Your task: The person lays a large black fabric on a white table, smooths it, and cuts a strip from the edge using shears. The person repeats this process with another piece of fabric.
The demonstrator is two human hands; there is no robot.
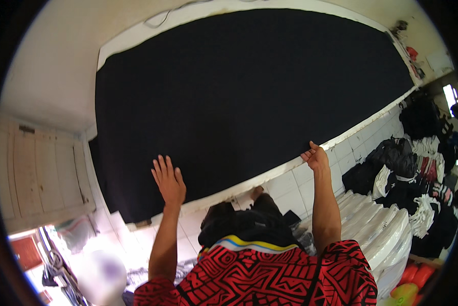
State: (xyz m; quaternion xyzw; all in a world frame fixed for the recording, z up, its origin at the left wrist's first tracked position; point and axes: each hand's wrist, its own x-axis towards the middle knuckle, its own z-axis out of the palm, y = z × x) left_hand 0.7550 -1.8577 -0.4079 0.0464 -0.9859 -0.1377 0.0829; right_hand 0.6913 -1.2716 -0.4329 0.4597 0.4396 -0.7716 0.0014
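A large sheet of black fabric lies spread over a long white-edged table. Its left end hangs past the table's near left corner. My left hand rests palm down on the fabric near that corner, fingers stretched and apart. At the near edge, farther right, my right hand touches the fabric's border. Its fingers are loosely bent and its thumb stands apart from them; I see no fold of cloth between them.
White plastic-wrapped bundles lie to the right of my legs. Beyond them are heaps of dark and white garments and red-orange items. A wooden door is at the left, and a cable runs along the far wall.
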